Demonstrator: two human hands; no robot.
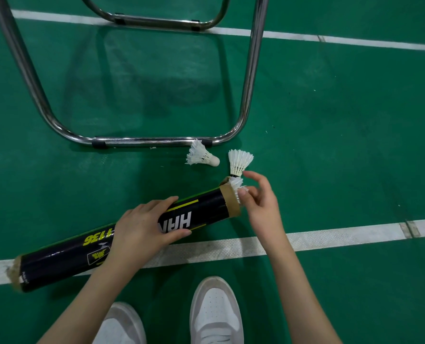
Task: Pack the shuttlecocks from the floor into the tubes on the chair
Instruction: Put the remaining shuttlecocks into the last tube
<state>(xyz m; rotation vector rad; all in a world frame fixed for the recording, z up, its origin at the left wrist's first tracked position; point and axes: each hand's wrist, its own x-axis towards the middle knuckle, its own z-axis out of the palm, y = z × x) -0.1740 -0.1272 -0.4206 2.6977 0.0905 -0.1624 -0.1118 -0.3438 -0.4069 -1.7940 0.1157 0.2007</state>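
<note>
green court floor (330, 145), white lines, chrome chair frame (250, 78). item: black tube (206, 214), held level above the floor by left hand (144, 229) wrapped round its middle. right hand (258, 199) pinches a shuttlecock (237, 187) half-seated in the tube mouth. outstanding: two shuttlecocks, one lying by the frame (201, 157), one (240, 161) just beyond the mouth. packing judged partly done.

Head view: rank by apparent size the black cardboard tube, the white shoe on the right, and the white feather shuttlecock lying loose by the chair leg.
1. Black cardboard tube
2. White shoe
3. Loose white feather shuttlecock
</note>
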